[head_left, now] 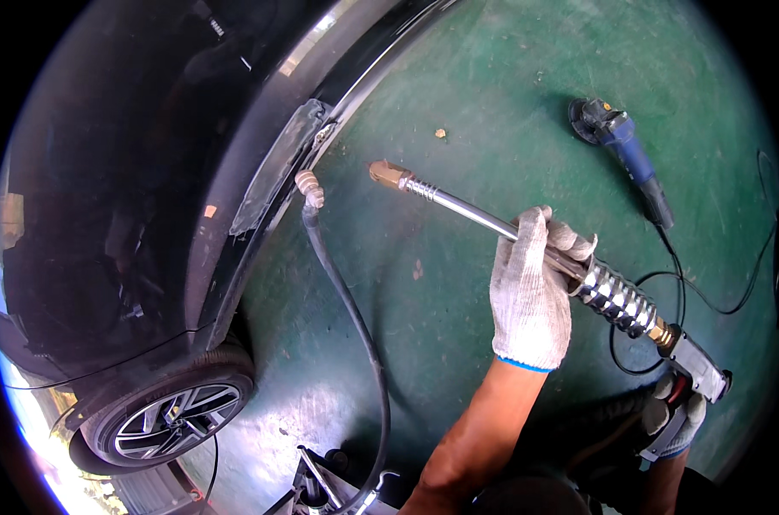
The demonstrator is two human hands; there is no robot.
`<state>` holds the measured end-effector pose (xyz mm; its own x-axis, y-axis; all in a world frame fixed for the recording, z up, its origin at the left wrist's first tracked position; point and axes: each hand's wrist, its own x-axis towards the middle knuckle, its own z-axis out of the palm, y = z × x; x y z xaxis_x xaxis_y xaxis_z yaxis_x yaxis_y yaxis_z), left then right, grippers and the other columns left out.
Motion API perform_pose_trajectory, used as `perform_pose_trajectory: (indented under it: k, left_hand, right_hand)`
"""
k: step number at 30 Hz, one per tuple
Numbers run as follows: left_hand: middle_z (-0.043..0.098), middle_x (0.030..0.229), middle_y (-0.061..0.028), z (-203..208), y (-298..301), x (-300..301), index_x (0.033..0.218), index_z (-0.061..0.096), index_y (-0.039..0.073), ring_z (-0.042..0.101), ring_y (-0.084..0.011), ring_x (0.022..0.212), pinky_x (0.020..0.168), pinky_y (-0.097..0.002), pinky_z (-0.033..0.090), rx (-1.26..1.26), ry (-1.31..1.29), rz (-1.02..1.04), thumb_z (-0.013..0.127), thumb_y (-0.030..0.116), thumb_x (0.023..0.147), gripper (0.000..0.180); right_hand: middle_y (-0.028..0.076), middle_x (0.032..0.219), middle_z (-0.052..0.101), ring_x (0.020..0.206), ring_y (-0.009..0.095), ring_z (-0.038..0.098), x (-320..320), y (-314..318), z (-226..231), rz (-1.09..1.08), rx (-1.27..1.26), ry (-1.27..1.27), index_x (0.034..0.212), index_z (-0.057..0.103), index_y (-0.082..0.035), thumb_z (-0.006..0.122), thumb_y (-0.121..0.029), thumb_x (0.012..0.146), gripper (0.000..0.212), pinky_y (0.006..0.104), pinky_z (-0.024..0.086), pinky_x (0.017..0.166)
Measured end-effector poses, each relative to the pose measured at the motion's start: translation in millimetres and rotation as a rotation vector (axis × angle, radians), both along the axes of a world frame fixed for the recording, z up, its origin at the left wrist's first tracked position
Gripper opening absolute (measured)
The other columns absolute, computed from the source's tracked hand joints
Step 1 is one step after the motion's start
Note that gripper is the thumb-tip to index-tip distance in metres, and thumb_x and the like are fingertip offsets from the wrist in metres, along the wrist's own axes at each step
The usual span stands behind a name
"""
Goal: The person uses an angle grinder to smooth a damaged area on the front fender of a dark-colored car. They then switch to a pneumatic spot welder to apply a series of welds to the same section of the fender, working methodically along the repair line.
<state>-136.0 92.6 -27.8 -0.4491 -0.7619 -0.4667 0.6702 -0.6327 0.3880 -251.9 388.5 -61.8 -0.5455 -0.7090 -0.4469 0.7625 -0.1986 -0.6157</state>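
My left hand, in a white knit glove with a blue cuff, is closed round the shaft of a long slide-hammer dent puller. The tool slants from upper left to lower right, with a copper-coloured tip, a small spring behind it, a ribbed chrome section and a pistol-type handle. Its tip is apart from the car. My right hand, also gloved, is wrapped round that handle at the lower right, partly in shadow. Left of the tip, a copper-coloured cable end sits at the lower edge of the dark car, beside a bare, scuffed grey patch.
A blue angle grinder lies on the green floor at the right, its black cord looping nearby. A thick dark cable curves down to metal equipment at the bottom. The car's wheel is at lower left.
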Motion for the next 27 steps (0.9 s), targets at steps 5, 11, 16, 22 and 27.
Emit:
perform_pose_trajectory:
  k: [5, 11, 16, 22, 27]
  left_hand:
    - [0.057, 0.087, -0.011, 7, 1, -2, 0.121, 0.054, 0.003, 0.059, -0.0259, 0.08, 0.087, -0.0441, 0.049, -0.147, 0.263, -0.161, 0.056, 0.033, 0.1, 0.036]
    - [0.044, 0.054, -0.003, -12, -17, 1, 0.089, 0.058, 0.004, 0.043, -0.0178, 0.042, 0.045, -0.0322, 0.036, -0.463, 0.879, -0.288, 0.048, 0.044, 0.102, 0.043]
    - [0.03, 0.051, 0.0043, 14, -7, 9, 0.094, 0.058, 0.008, 0.028, -0.01, 0.041, 0.044, -0.0279, 0.031, 0.005, 0.163, -0.084, 0.045, 0.043, 0.104, 0.039]
    - [0.028, 0.053, 0.0048, 34, -8, 21, 0.098, 0.058, 0.009, 0.028, -0.0095, 0.047, 0.049, -0.027, 0.028, 0.121, -0.106, 0.034, 0.051, 0.042, 0.103, 0.034]
    - [0.028, 0.053, 0.0049, 25, -6, 27, 0.098, 0.059, 0.009, 0.028, -0.0092, 0.047, 0.051, -0.0268, 0.029, 0.099, -0.085, 0.04, 0.052, 0.04, 0.102, 0.032]
  right_hand:
    - [0.006, 0.055, 0.053, 0.042, 0.019, 0.052, -29, 48, -19, 0.108, -0.049, -0.05, 0.1, 0.055, 0.005, 0.07, -0.055, 0.083, 0.064, 0.0318, 0.041, 0.039]
    - [0.006, 0.068, 0.06, 0.058, 0.016, 0.057, -23, 51, -40, -0.057, 0.021, 0.013, 0.108, 0.057, 0.002, 0.074, -0.051, 0.078, 0.063, 0.0298, 0.045, 0.05]
    - [0.015, 0.063, 0.062, 0.05, 0.026, 0.06, -8, 14, -3, 0.12, -0.044, 0.066, 0.102, 0.059, 0.007, 0.077, -0.039, 0.073, 0.057, 0.0347, 0.051, 0.047]
    - [0.016, 0.066, 0.063, 0.048, 0.027, 0.06, -17, -6, -4, 0.348, -0.09, -0.004, 0.101, 0.058, 0.009, 0.076, -0.031, 0.072, 0.053, 0.0349, 0.052, 0.043]
    - [0.013, 0.064, 0.06, 0.043, 0.023, 0.057, -2, 5, -24, -0.034, 0.146, 0.159, 0.1, 0.058, 0.008, 0.075, -0.05, 0.079, 0.065, 0.0323, 0.048, 0.039]
